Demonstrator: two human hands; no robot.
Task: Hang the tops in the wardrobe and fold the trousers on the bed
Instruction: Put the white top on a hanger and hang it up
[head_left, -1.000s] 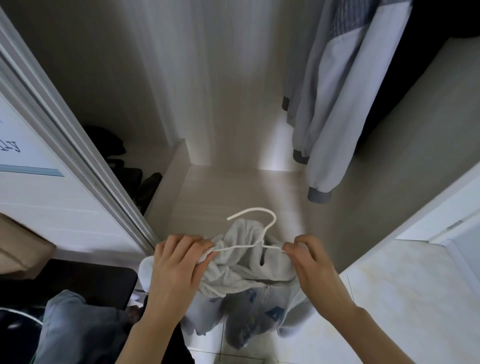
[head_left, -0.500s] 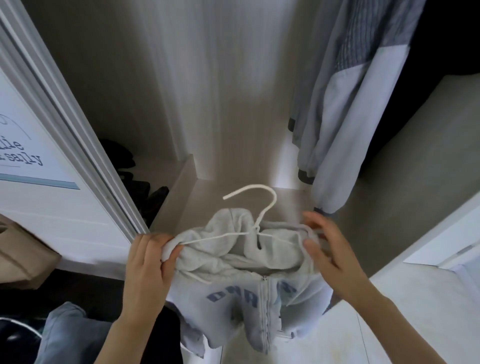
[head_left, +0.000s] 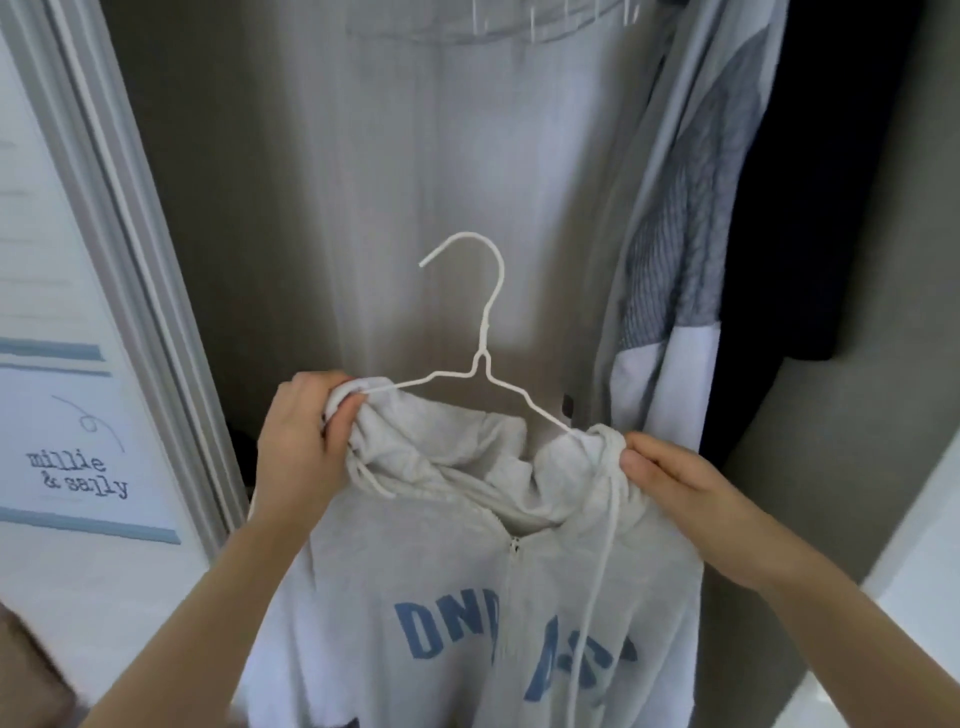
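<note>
Room above hanger (head_left: 480, 332) mid-wardrobe; hung jacket (head_left: 670, 291) blocks right, door frame (head_left: 130, 249) left.

Both bare forearms reach forward and upward from the lower corners of the view, converging toward the centre. The left hand (head_left: 301, 441) is raised slightly higher than the right; its fingers are curled into a fist around bunched cloth, knuckles toward the camera, thumb tucked beneath (its tip shows at the inner edge). The right hand (head_left: 685, 493) is turned palm inward, thumb on the near side and fingers curled behind, pinching cloth at its fingertips. The hands are held apart, not touching.
</note>
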